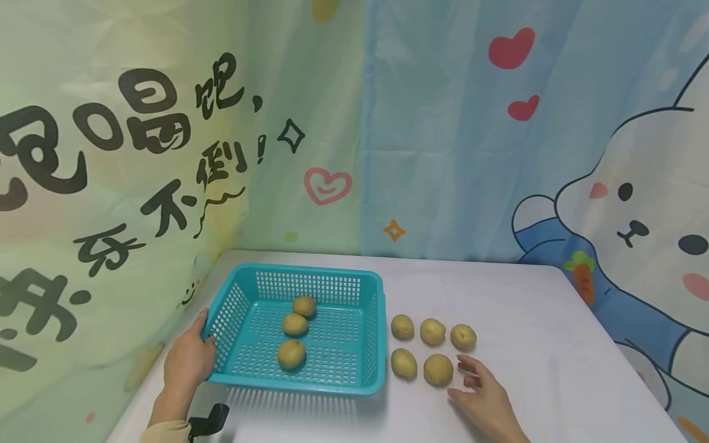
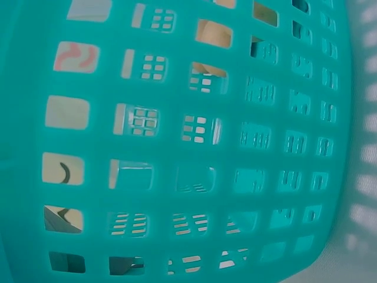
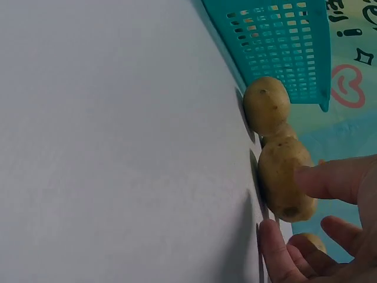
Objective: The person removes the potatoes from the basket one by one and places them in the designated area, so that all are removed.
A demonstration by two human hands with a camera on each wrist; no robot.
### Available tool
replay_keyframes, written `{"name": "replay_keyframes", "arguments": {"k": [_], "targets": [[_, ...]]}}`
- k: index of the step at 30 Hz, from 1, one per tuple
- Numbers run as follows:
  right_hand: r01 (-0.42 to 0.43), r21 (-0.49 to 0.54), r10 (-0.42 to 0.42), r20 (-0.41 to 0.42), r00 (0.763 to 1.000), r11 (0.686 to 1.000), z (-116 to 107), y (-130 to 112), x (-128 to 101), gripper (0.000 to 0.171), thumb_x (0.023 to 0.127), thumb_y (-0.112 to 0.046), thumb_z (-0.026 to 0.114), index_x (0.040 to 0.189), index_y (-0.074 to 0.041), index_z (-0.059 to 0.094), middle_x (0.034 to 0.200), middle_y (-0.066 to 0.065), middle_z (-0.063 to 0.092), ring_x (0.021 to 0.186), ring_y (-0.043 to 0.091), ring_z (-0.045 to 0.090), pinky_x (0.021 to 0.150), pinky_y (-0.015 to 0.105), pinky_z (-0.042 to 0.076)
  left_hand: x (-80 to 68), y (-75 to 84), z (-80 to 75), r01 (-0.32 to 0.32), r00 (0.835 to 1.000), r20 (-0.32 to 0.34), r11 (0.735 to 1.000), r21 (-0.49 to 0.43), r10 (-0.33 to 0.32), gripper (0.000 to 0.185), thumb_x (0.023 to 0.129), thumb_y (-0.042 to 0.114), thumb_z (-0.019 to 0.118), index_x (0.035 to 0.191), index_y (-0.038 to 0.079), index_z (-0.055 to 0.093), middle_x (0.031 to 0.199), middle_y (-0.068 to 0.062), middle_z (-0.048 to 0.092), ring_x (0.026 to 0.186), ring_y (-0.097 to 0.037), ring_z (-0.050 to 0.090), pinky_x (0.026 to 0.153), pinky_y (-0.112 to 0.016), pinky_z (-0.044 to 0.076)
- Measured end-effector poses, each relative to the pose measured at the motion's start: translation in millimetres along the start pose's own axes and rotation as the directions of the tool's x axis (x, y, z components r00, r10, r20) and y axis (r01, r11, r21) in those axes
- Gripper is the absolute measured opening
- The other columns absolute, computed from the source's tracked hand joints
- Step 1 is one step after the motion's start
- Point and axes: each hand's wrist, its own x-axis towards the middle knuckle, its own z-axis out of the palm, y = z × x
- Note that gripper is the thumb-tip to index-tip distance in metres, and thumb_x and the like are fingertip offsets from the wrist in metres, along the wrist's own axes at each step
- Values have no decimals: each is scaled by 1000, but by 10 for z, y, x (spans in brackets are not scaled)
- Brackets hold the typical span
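A turquoise plastic basket stands on the left of the table, three potatoes inside it. My left hand grips its left rim; the left wrist view is filled by the perforated basket wall. Several potatoes lie in two rows right of the basket. My right hand is just right of the front row's round potato, fingers spread and slightly bent. The right wrist view has the thumb overlapping a potato; contact is unclear. Another potato sits nearer the basket.
A white-covered table extends right of the potatoes. Behind it hangs a printed curtain with hearts and a cartoon rabbit. More printed cloth with black characters hangs on the left. A dark object shows by the left wrist.
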Motion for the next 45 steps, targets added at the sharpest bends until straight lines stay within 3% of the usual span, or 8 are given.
{"name": "replay_keyframes", "arguments": {"k": [8,11,13,16,20,29,37,45], "targets": [[-48,33,49,-26,998,998,-166,-133,-83,53,94,-22,64,142,-10,43,148,20,36,125,41,46,91,55,47,9,9,-28,-4,1000,-11,1000,-10,3,60,96,8,48,152,2,28,133,-39,46,67,-29,53,50,-33,34],[-30,137,36,-41,998,990,-141,-278,-88,47,96,-21,62,138,-7,47,144,18,43,119,33,53,91,50,48,8,6,-34,-6,1000,-12,1000,-7,6,60,96,8,48,152,1,28,134,-39,45,68,-30,54,51,-32,35],[-21,270,28,-22,999,963,-104,-412,-101,44,96,-19,62,135,-5,50,140,16,48,114,26,58,89,39,52,5,4,-36,-7,1000,-11,1000,-6,7,60,96,8,49,152,1,28,134,-39,45,69,-31,54,51,-32,35],[-29,474,16,31,999,880,-33,-647,-121,38,95,-15,62,129,-1,55,133,12,54,110,20,60,84,29,53,-6,2,-33,-2,1000,-4,1000,-10,2,60,96,8,49,152,1,29,134,-39,45,71,-31,54,51,-32,35],[-17,576,-38,83,996,817,67,-934,-139,30,92,-12,64,119,0,60,122,11,61,108,21,59,83,32,53,-22,20,-23,0,1000,-2,1000,-14,0,60,96,8,49,152,1,29,134,-39,45,74,-33,55,52,-32,36],[78,561,-210,175,962,824,268,-1416,-16,29,91,-10,65,117,2,61,114,15,63,103,24,61,78,33,54,-15,30,-1,-8,1000,-17,1000,-6,8,60,95,7,50,151,0,30,133,-38,46,76,-34,56,52,-33,37],[222,462,-376,272,886,858,473,-1773,267,25,94,-13,64,116,-1,63,112,12,65,97,20,65,75,35,56,-15,38,-7,1,1000,-25,1000,0,-1,60,95,7,50,151,1,30,132,-38,48,74,-33,55,52,-33,36],[197,434,-356,323,877,879,686,-2071,789,22,95,-16,64,114,-4,65,109,8,65,94,18,62,78,39,56,-2,17,-7,-2,1000,-21,1000,-10,2,60,95,7,50,151,0,31,130,-39,49,72,-31,55,52,-32,36]]}}
